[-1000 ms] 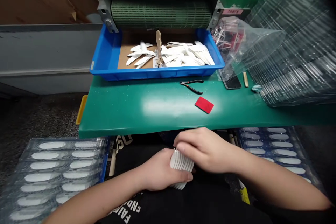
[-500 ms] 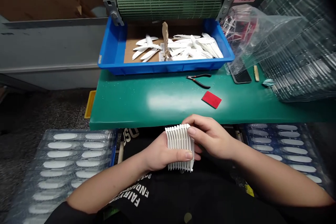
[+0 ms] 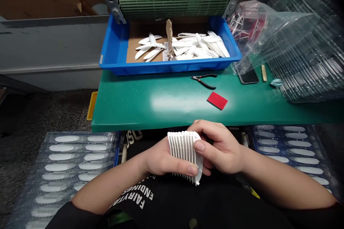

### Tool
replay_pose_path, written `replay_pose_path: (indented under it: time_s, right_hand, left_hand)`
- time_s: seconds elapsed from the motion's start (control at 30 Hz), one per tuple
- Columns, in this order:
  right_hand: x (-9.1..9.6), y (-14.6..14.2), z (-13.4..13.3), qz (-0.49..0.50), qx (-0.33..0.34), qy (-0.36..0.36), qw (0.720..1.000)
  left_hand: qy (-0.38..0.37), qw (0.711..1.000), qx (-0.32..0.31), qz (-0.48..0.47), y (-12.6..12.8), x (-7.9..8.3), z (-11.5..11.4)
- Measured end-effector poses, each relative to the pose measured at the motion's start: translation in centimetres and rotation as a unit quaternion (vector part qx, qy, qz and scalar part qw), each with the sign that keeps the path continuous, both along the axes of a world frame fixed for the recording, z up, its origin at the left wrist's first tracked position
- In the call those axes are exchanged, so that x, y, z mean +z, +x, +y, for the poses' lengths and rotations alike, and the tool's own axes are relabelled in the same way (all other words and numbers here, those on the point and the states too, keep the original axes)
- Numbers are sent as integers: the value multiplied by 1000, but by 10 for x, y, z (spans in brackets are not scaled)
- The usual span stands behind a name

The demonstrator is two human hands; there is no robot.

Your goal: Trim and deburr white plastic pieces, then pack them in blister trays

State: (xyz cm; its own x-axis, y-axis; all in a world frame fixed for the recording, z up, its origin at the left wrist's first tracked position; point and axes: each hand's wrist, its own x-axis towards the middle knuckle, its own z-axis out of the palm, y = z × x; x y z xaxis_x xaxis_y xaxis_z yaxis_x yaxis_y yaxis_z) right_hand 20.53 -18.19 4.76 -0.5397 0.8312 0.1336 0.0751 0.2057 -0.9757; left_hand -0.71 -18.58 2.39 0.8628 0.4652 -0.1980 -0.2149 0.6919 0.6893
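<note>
A stack of thin, curved white plastic pieces (image 3: pixel 182 146) is held in front of my body, below the table edge. My left hand (image 3: pixel 168 161) is wrapped around it, the thumb lying across the front. At the stack's right end, the outermost white plastic piece (image 3: pixel 199 159) leans a little away from the others. My right hand (image 3: pixel 217 146) has its thumb and fingers closed on that end piece; its other fingers are partly hidden behind.
A blue bin (image 3: pixel 145 68) with loose white pieces stands under the green roller belt (image 3: pixel 172 0). On the green table (image 3: pixel 129 103) lie cutting pliers (image 3: pixel 205 81), a red pad (image 3: pixel 217 100) and a phone (image 3: pixel 248 76). Clear trays (image 3: pixel 309 68) stack at right; filled trays (image 3: pixel 80 155) flank me.
The stack has tipped and moved slightly down, showing more of the end piece's face. My right thumb has shifted lower with it. The table items stay put.
</note>
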Motion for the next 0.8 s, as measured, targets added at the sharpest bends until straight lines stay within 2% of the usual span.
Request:
replay_pose_path:
  time_s: [0.2,0.53,0.7,0.8]
  right_hand:
    - [3,-2,-2,19,12,3,1000]
    - [2,-1,-2,6,8,49,999]
    - [4,-1,-2,7,10,53,999]
    - [7,-3,-1,-16,-15,67,997]
  left_hand:
    - [3,999,-43,-5,-3,-2,1]
    - [-2,999,-51,1,-4,-1,1]
    - [40,998,-56,2,-6,1,5]
    - [93,994,-17,57,-5,0,6]
